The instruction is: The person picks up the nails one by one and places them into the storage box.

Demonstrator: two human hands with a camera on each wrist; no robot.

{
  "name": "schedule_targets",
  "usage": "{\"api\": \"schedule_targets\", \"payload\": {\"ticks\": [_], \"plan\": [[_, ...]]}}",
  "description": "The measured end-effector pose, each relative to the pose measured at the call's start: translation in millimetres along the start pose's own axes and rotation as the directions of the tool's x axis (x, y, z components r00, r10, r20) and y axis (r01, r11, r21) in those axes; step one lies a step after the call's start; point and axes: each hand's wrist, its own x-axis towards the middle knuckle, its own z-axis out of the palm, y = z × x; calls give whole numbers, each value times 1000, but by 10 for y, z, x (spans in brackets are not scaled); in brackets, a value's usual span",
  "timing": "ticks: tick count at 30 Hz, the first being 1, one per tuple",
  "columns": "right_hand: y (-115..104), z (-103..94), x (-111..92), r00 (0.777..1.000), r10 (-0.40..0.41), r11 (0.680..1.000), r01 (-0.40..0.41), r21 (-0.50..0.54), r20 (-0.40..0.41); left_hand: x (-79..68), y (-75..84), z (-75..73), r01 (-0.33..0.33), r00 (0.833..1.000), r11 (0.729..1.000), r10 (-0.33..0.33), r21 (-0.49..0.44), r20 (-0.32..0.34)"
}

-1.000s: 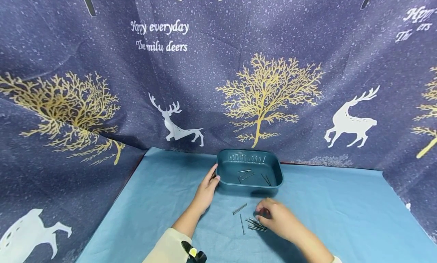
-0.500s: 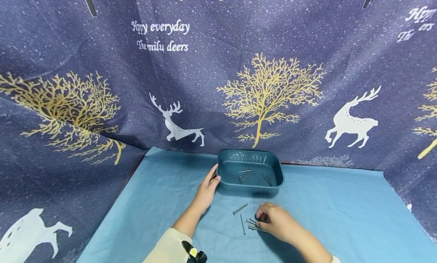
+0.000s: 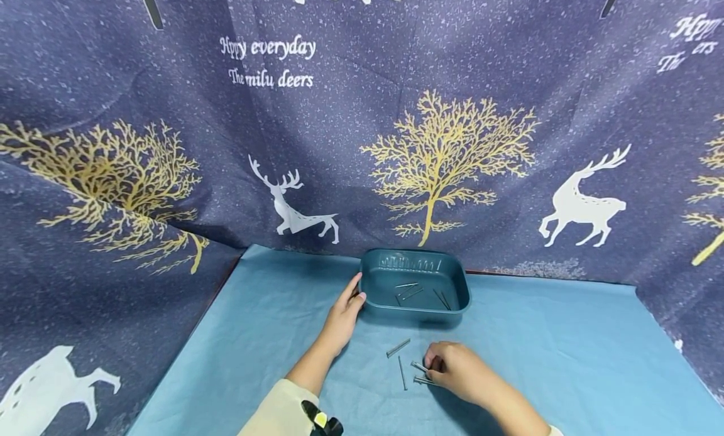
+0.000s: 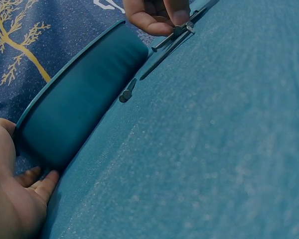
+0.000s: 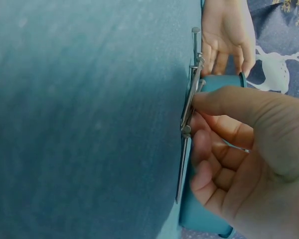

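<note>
Pinching slender silvery metal nails [image 5: 191, 89]: the bare right hand [image 3: 459, 368], low over pale blue cloth [image 3: 543, 335]. Loose nails [image 3: 403, 373] are lying to its left. The bare left hand [image 3: 341, 315], fingers extended, is touching the left end of a dark teal, rounded-rectangular tray [image 3: 413, 313]. More nails [image 3: 413, 293] are lying inside. Behind, a navy fabric backdrop [image 3: 351, 122] with gold trees and white deer is hanging.

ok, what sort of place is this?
Probably a makeshift work or filming corner, likely indoors: a deer-print sheet hangs around the work area, a blue cloth covers the surface, and a tub and loose nails sit on it. The room beyond isn't visible.
</note>
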Motion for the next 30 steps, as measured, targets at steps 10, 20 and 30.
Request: {"api": "schedule_targets", "payload": {"ticks": [10,20,30], "plan": [[5,-9,-5,1000,-12,1000,12,10,-1,19,-36,-1,-5,1000,1000,5,19,-5],[-5,-13,-8,1000,-3,1000,3,7,-3,14,-32,-5,0,1000,1000,0,14,-4],[-31,-50,9,997,-8,1000,9,12,-80,5,-28,-4,-2,1000,1000,2,20,-6]]}}
